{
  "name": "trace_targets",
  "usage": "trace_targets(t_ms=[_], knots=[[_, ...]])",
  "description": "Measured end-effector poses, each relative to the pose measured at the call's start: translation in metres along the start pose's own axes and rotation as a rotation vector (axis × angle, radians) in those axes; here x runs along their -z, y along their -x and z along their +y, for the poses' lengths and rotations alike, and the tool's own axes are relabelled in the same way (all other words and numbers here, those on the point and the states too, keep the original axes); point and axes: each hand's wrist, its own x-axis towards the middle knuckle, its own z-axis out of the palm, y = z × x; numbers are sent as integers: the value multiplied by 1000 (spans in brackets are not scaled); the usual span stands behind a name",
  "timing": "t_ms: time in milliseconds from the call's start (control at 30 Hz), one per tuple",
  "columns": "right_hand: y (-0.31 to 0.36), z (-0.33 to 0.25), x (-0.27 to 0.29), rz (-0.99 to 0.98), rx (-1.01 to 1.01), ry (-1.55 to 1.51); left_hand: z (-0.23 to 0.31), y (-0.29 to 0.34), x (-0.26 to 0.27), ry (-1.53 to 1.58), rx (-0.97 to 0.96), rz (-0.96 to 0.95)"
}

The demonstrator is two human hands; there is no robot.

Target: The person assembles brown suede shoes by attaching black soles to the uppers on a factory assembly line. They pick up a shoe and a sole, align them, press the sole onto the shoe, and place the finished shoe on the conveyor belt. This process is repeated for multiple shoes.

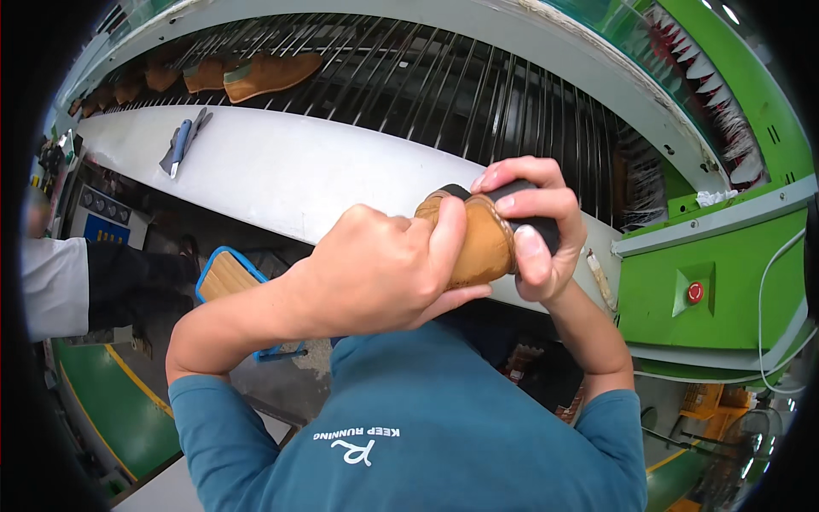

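In the head view, your left hand (384, 264) is curled round the tan part of a shoe (478, 254), and your right hand (542, 226) has its fingers and thumb clamped over the dark sole (512, 189). You hold the shoe in front of your chest, over the near edge of the white bench (281, 171). The sole sits against the tan upper, so the two parts look brought together; whether they are fully bonded, you cannot tell from here. With both hands gripping it, this shoe seems unfinished, and it is not yet set down. More tan shoes (271, 77) lie on the metal rods (444, 94) beyond the bench, how complete is unclear. A blue-handled cutter (181, 147) lies on the bench, untouched.
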Motion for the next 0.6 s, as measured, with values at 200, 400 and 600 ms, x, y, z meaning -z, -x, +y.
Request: trace_targets(t_ms=[200, 400, 600], knots=[[13, -15, -39, -22, 143, 320, -40, 34, -26, 124, -135, 192], [28, 1, -7, -363, -149, 566, -87, 83, -27, 83, -194, 92], [54, 29, -8, -551, -349, 613, -113, 97, -62, 190, -32, 145]])
